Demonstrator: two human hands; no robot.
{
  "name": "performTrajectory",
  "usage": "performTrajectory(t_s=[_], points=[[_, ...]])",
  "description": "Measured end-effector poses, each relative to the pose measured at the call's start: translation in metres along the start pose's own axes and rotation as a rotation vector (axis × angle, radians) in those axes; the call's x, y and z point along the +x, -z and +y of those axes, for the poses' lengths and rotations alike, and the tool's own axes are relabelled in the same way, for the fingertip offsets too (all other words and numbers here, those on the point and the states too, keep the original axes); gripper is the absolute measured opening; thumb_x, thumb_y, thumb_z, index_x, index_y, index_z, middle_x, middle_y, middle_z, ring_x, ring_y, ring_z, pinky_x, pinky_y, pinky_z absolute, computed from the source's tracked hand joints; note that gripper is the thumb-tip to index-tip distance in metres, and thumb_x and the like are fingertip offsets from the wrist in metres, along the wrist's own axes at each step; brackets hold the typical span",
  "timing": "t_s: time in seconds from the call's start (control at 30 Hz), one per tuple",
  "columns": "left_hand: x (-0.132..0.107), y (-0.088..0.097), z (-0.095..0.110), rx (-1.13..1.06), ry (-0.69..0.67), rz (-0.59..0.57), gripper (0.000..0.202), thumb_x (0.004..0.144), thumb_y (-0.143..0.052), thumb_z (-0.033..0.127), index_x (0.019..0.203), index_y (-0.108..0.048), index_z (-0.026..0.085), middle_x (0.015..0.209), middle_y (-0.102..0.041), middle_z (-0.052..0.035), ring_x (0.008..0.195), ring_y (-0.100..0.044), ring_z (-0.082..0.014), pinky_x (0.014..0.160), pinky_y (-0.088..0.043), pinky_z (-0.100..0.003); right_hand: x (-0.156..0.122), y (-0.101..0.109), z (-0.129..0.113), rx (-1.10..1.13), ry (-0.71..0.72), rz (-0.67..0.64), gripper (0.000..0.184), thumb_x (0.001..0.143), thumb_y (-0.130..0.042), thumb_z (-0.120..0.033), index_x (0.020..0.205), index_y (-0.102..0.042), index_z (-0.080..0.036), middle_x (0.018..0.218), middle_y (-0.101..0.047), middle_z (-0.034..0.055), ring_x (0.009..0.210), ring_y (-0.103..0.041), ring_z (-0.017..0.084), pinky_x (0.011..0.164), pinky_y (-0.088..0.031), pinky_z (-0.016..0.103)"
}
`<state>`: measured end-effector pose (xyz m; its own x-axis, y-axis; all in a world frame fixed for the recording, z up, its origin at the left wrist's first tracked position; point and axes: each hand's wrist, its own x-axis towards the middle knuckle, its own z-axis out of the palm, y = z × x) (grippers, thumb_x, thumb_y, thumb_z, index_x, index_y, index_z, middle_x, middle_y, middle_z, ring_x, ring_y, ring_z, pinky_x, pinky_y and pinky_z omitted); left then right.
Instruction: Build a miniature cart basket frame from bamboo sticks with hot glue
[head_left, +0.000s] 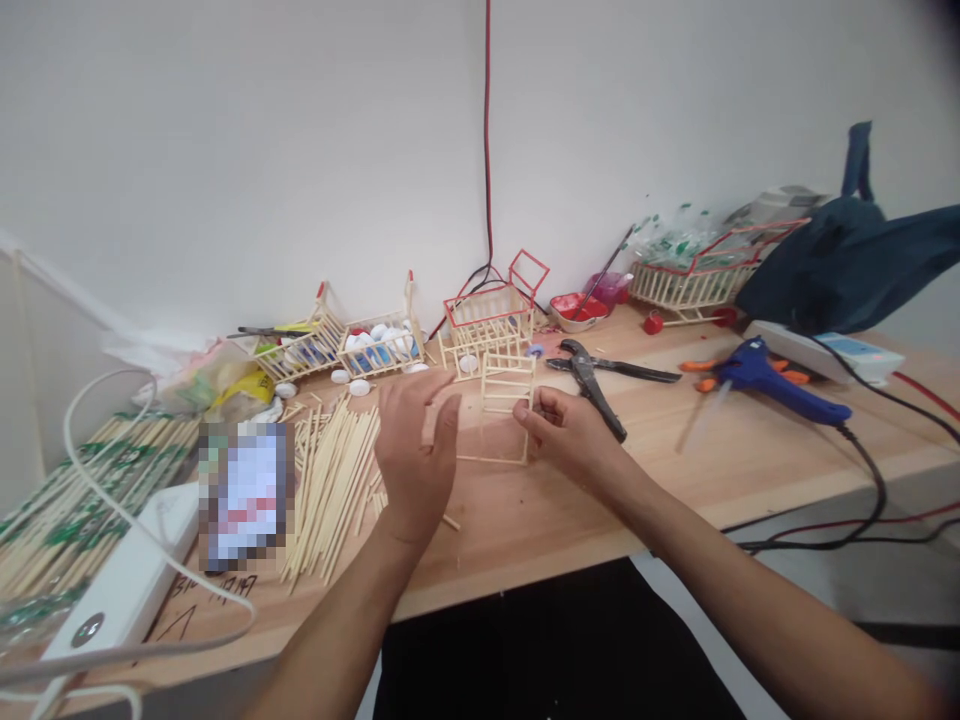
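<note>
My right hand (566,425) pinches the edge of a small frame of wooden sticks (501,410) and holds it upright on the wooden table (675,470). My left hand (416,445) hovers just left of that frame with its fingers spread and empty, a little blurred. A loose pile of wooden sticks (334,485) lies to the left of my left hand.
Stick-built baskets (491,320) stand along the wall, some with bottle caps. Black pliers (596,385) and a blue glue gun (772,385) lie to the right, a phone (244,495) and a white power strip (120,585) to the left. Cables hang at the table's right edge.
</note>
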<state>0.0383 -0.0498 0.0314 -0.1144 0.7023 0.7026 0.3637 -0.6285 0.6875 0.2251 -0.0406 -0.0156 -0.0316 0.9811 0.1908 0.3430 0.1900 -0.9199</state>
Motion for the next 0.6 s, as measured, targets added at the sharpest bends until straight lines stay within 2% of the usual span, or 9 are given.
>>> performTrajectory(t_s=[0.1, 0.17, 0.23, 0.3, 0.33, 0.4, 0.47, 0.6], points=[[0.009, 0.007, -0.004, -0.064, 0.093, 0.172, 0.020, 0.084, -0.059, 0.019, 0.102, -0.066, 0.025, 0.107, -0.063, -0.0034, 0.099, -0.056, -0.0174, 0.089, -0.043, -0.028, 0.000, 0.000, -0.002, 0.014, -0.015, -0.003, 0.029, 0.086, -0.055, -0.043, 0.068, -0.049, -0.021, 0.057, -0.047, -0.0035, 0.054, -0.043, 0.012, 0.053, -0.031, 0.027], [0.015, 0.012, -0.011, -0.094, 0.163, 0.214, 0.021, 0.082, -0.058, 0.014, 0.098, -0.067, 0.024, 0.104, -0.064, -0.0017, 0.094, -0.056, -0.0150, 0.086, -0.043, -0.026, 0.001, 0.001, -0.004, 0.019, -0.030, -0.003, 0.028, 0.085, -0.056, -0.041, 0.067, -0.049, -0.021, 0.056, -0.047, -0.0035, 0.053, -0.044, 0.012, 0.054, -0.032, 0.027], [0.020, 0.015, -0.020, -0.178, 0.235, 0.183, 0.019, 0.077, -0.055, 0.008, 0.082, -0.069, 0.021, 0.089, -0.065, -0.0009, 0.086, -0.057, -0.0130, 0.082, -0.043, -0.023, 0.002, 0.002, -0.005, 0.035, -0.052, -0.014, 0.028, 0.084, -0.057, -0.041, 0.067, -0.050, -0.021, 0.055, -0.048, -0.0036, 0.052, -0.043, 0.012, 0.053, -0.032, 0.026], [0.024, 0.017, -0.028, -0.367, 0.336, 0.163, 0.018, 0.069, -0.052, 0.004, 0.059, -0.060, 0.017, 0.071, -0.060, -0.0007, 0.075, -0.056, -0.0115, 0.073, -0.043, -0.021, 0.002, 0.003, -0.005, 0.057, -0.068, -0.024, 0.028, 0.083, -0.058, -0.042, 0.068, -0.051, -0.020, 0.055, -0.049, -0.0035, 0.052, -0.043, 0.011, 0.052, -0.032, 0.025], [0.025, 0.017, -0.032, -0.494, 0.413, 0.160, 0.017, 0.064, -0.052, 0.004, 0.054, -0.055, 0.016, 0.062, -0.055, 0.0004, 0.067, -0.053, -0.0107, 0.066, -0.042, -0.021, 0.003, 0.004, -0.005, 0.070, -0.073, -0.030, 0.028, 0.083, -0.059, -0.043, 0.069, -0.052, -0.020, 0.055, -0.050, -0.0034, 0.052, -0.043, 0.011, 0.052, -0.031, 0.025], [0.029, 0.019, -0.038, -0.685, 0.571, 0.148, 0.013, 0.060, -0.052, 0.006, 0.052, -0.048, 0.016, 0.055, -0.047, 0.0021, 0.058, -0.048, -0.0100, 0.058, -0.040, -0.021, 0.002, 0.005, -0.005, 0.118, -0.087, -0.050, 0.028, 0.081, -0.061, -0.046, 0.072, -0.055, -0.020, 0.056, -0.051, -0.0031, 0.053, -0.044, 0.011, 0.051, -0.032, 0.024], [0.032, 0.021, -0.041, -0.785, 0.685, 0.142, 0.011, 0.059, -0.052, 0.010, 0.053, -0.046, 0.017, 0.051, -0.040, 0.0037, 0.052, -0.043, -0.0090, 0.054, -0.039, -0.021, 0.002, 0.005, -0.006, 0.191, -0.119, -0.082, 0.031, 0.079, -0.063, -0.049, 0.074, -0.056, -0.019, 0.058, -0.052, -0.0028, 0.055, -0.046, 0.011, 0.052, -0.034, 0.024], [0.037, 0.026, -0.045, -0.866, 0.787, 0.132, 0.007, 0.063, -0.052, 0.016, 0.058, -0.049, 0.017, 0.047, -0.037, 0.0050, 0.047, -0.040, -0.0083, 0.051, -0.039, -0.021, 0.000, 0.007, -0.009, 0.310, -0.162, -0.119, 0.034, 0.076, -0.067, -0.050, 0.073, -0.055, -0.018, 0.061, -0.052, -0.0025, 0.057, -0.048, 0.010, 0.055, -0.037, 0.023]])
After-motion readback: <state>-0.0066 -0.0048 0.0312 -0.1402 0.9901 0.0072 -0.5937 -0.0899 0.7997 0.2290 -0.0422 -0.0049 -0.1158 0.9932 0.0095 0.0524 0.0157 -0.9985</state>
